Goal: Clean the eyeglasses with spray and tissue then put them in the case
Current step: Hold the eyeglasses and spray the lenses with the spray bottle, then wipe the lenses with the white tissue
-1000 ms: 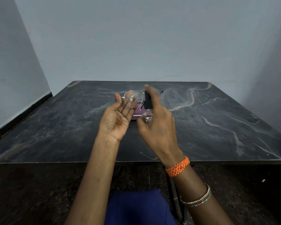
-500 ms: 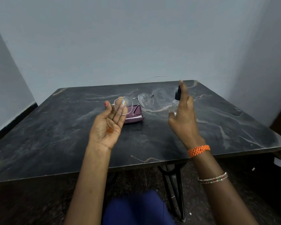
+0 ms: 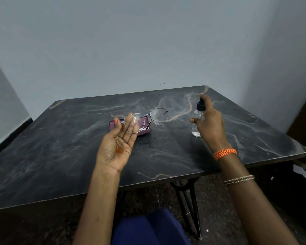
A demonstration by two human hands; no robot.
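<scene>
My left hand (image 3: 117, 144) is raised palm-up over the table and holds the thin metal eyeglasses (image 3: 158, 116) by the left lens rim, fingers behind that lens; droplets speckle the lenses. Just behind the hand an open purple glasses case (image 3: 145, 130) lies on the dark marble table (image 3: 60, 147). To the right my right hand (image 3: 209, 124) grips a small clear spray bottle (image 3: 198, 121) with a black nozzle, index finger on top. The bottle's base looks close to or on the tabletop. No tissue is visible.
The table sits in a corner between pale blue walls. Its near edge crosses the view in front of my lap, with black metal legs below at the right. A white scrap lies on the floor (image 3: 300, 171) at the far right.
My right hand has carried the spray bottle away from the glasses to the right and lowered it toward the table. My left hand has kept holding the glasses in about the same spot.
</scene>
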